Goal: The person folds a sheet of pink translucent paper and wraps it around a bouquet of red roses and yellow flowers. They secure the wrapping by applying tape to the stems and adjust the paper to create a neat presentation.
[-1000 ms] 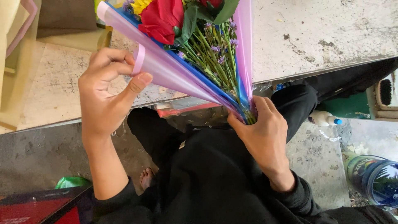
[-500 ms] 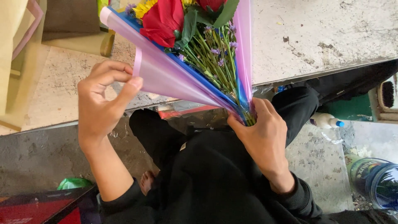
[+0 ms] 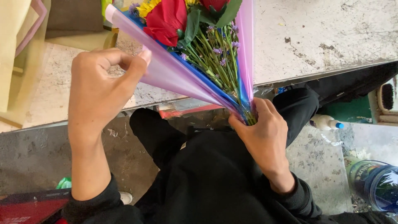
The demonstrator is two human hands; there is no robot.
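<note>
Bouquet (image 3: 199, 49): red, yellow & small purple blooms w/ green stems, wrapped in pink-purple sheet (image 3: 174, 76) over blue liner; held tilted above counter (image 3: 323, 37) edge, stem end toward wearer's lap.
Right hand (image 3: 265, 137): closed tight round bouquet's stem base.
Left hand (image 3: 99, 91): left of bouquet, thumb & fingers pinched on wrap's outer edge.
White squeeze bottle w/ blue cap (image 3: 325, 122): on floor, right of bouquet base.
Blue bucket (image 3: 379, 184): lower right of bouquet, on floor.
</note>
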